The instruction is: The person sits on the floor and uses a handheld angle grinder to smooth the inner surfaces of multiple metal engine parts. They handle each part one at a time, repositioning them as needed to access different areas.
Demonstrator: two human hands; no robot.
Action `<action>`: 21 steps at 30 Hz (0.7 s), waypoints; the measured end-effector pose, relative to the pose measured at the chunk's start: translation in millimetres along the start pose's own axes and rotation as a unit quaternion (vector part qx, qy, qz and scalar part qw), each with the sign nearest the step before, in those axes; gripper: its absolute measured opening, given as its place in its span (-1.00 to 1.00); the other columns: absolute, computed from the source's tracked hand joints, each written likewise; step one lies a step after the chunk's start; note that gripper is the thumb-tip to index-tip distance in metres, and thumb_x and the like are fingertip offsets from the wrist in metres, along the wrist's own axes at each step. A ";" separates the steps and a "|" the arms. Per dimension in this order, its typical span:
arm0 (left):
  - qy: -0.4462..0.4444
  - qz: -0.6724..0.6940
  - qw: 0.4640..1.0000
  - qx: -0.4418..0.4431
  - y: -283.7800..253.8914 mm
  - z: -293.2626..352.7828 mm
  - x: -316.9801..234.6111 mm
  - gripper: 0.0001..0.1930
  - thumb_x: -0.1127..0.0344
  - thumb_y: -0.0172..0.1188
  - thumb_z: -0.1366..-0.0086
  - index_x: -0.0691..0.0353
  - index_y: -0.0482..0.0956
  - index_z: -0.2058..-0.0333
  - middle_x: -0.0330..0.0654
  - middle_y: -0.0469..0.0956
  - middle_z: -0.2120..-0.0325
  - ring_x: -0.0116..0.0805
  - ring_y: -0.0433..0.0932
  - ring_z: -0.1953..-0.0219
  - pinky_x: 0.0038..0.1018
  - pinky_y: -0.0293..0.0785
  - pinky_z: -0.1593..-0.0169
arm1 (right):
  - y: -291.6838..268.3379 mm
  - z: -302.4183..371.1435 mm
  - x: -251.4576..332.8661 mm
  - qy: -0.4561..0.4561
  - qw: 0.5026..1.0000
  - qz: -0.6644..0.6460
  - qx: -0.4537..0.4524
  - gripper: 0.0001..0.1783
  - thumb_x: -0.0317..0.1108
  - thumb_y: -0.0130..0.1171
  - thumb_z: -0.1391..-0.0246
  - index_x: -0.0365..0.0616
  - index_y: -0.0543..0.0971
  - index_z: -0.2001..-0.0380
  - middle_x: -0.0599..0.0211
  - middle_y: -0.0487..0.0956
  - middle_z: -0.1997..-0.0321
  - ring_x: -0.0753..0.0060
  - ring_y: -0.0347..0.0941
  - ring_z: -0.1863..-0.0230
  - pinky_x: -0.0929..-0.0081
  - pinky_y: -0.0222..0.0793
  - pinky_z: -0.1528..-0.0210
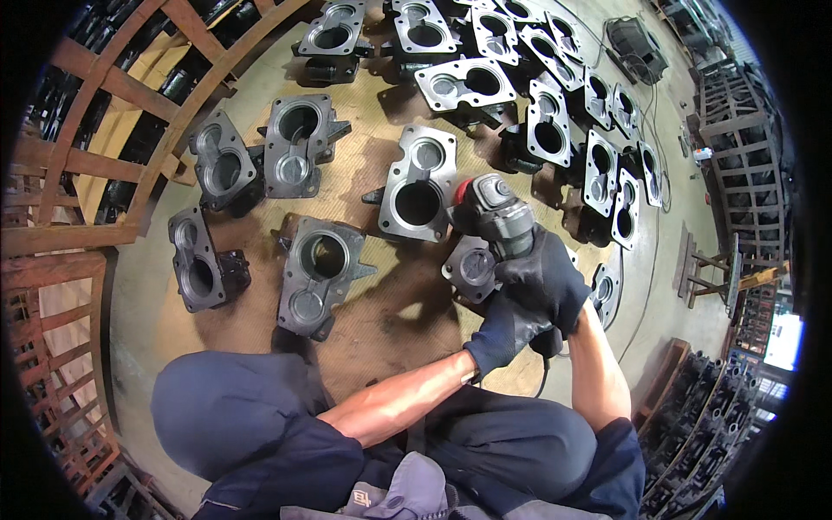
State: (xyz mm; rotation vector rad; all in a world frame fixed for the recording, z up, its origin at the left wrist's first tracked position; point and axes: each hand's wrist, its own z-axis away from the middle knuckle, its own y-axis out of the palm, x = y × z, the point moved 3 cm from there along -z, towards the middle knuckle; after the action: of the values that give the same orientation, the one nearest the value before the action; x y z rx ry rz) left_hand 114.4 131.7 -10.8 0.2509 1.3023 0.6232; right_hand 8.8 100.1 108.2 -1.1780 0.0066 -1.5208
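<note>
An angle grinder with a grey head and a red edge at its disc is held in both my dark-gloved hands. My right hand is wrapped round its body just behind the head. My left hand is closed on it lower down, nearer my knees; the fingers partly hide each other. Beneath the grinder is a dark metal casting, partly covered by the tool and my hands. Just beyond the disc stands another casting with a flat grey face and two round openings. Whether the disc touches metal is unclear.
Two castings stand left of centre, and rows of similar castings spread far and right. They rest on a brown sheet. Rusty metal crates line the left. Cables run along the floor near a dark fan-like unit.
</note>
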 end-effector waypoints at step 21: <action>0.041 -0.046 0.998 0.002 -34.5 -53.3 -71.2 -0.76 0.45 0.30 -0.24 0.32 0.60 0.11 -0.14 0.63 0.25 -0.36 0.60 0.16 -0.43 0.55 0.01 | -10.1 -88.4 9.0 -0.061 0.997 -0.024 0.039 -0.47 -0.31 0.39 0.35 -0.29 0.59 0.19 0.28 0.63 0.42 0.46 0.47 0.41 0.45 0.45 0.23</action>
State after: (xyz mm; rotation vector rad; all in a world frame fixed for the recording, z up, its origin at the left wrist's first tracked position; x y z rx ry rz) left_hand 64.4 54.9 15.7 0.1685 1.3856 0.5581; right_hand -55.1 46.4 76.2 -1.2135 -0.1619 -1.4759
